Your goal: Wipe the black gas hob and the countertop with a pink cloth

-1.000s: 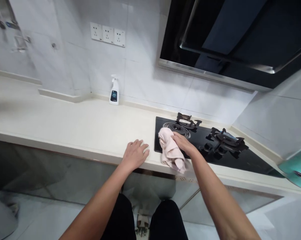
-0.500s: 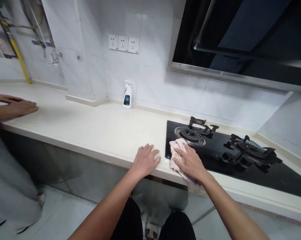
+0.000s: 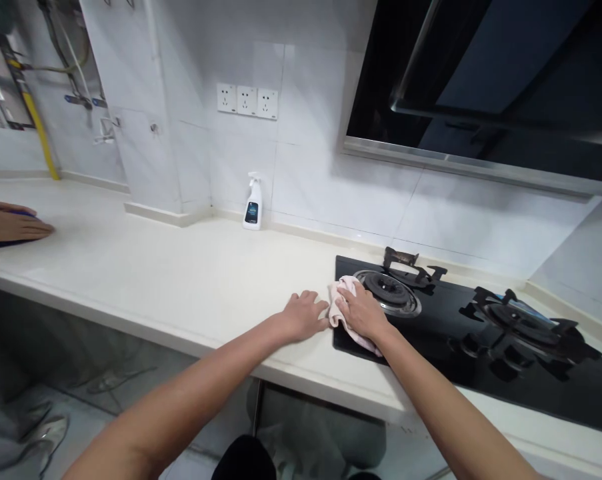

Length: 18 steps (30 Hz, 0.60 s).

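At the stove (image 3: 431,327), right hand (image 3: 365,312) clasps pink cloth (image 3: 336,311) from above: likely light, limp; grip mid-bunch. Left hand (image 3: 303,317) splayed on counter (image 3: 191,280).

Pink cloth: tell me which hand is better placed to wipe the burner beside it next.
Right, probably. The right hand holds the pink cloth at the edge of the black stove, close to that burner. The left hand rests on the white counter with no cloth, farther from the burner.
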Tool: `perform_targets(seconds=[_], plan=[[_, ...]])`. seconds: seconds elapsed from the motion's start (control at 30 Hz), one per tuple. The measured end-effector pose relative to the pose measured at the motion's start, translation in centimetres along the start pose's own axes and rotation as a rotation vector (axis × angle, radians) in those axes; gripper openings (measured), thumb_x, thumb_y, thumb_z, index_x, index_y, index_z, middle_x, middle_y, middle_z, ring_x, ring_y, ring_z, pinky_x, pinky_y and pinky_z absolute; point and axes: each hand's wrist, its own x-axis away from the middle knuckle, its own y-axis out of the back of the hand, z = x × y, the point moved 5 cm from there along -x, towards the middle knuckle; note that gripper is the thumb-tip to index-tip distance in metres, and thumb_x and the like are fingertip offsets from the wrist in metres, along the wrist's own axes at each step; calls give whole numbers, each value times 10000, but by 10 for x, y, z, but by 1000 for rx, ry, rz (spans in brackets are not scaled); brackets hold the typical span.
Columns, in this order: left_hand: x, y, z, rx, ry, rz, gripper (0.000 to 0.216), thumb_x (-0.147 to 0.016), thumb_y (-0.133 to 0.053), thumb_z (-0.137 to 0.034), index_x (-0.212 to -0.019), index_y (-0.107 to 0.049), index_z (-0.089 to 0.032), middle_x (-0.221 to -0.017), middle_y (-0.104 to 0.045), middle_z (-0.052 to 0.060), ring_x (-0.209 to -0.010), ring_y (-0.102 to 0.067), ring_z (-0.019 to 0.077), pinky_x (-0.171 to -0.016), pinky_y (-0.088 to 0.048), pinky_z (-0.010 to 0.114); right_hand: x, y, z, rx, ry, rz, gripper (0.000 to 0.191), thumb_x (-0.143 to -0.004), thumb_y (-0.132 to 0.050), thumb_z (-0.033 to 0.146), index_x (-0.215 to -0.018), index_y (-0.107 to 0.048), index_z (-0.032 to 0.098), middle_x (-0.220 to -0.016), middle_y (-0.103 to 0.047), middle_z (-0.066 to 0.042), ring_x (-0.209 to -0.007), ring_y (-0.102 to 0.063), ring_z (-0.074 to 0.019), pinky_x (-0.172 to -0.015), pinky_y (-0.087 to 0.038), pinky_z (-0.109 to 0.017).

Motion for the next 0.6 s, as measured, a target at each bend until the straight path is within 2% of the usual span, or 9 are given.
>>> perform_targets(seconds=[0.17,0.3,0.37,0.5,0.6], plan=[[-23,-15,10,-16,-60,-74,427,-1030,-506,-498,-1316,-631,-206,-1386,-605,157,-1311,-519,333,-1074,-408,509,-49,-11,-3,-30,-41,-7,499,-1080,-349,417,-1524,-537,288,-1593,-420,-158,-1344,-512,-330,-1115,-375,-482],[-26,-24,15,-15,-92,-166,445,-1031,-508,-506,-1354,-620,-221,-1335,-614,151,-1265,-531,327,-1041,-403,501,-93,-21,-10,-79,-91,-26,427,-1048,-441,371,-1414,-635,270,-1414,-546,-176,-1213,-581,-339,-1051,-425,-480],[-26,-25,16,-13,-108,-190,434,-1026,-517,-516,-1322,-642,-224,-1274,-628,143,-1214,-548,323,-1012,-408,497,-117,-23,-17,-114,-124,-46,400,-1038,-473,351,-1386,-658,285,-1357,-573,-158,-1147,-614,-312,-1019,-457,-445],[-25,-26,16,-10,-122,-206,417,-1020,-534,-508,-1280,-663,-209,-1221,-633,147,-1177,-557,327,-987,-411,499,-159,-16,-53,-176,-223,-134,408,-1063,-415,262,-1401,-644,273,-1379,-567,-132,-1079,-651,-234,-977,-512,-371],[-25,-26,14,-11,-126,-202,407,-1023,-526,-505,-1256,-667,-203,-1193,-635,147,-1146,-558,325,-966,-414,495,-177,-5,-91,-184,-259,-226,354,-1062,-524,337,-1390,-616,241,-1421,-571,-125,-1159,-633,-236,-1004,-541,-421]])
